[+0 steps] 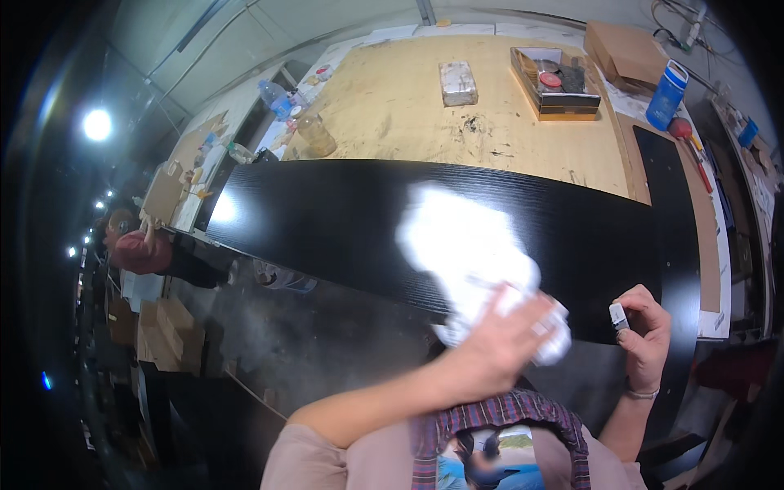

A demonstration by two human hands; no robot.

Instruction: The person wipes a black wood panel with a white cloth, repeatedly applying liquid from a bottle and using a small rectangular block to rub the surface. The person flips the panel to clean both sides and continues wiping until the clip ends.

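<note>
A white cloth (465,237), smeared by motion, is gripped in my left hand (510,331) at its near end. It spreads over a long black wood-grain board (327,204), and its near part hangs over the board's front edge. At the right end of that edge, my right hand (647,331) pinches a small white and grey block (619,316) between thumb and fingers. A second black panel (674,237) lies crosswise at the right.
Beyond the board, a stained tan tabletop (392,90) carries a wrapped block (458,83) and an open box (563,110) of small items. A blue bottle (667,95) stands right; plastic bottles (276,100) stand left. Another person (143,249) works at the far left, near cardboard boxes (171,331).
</note>
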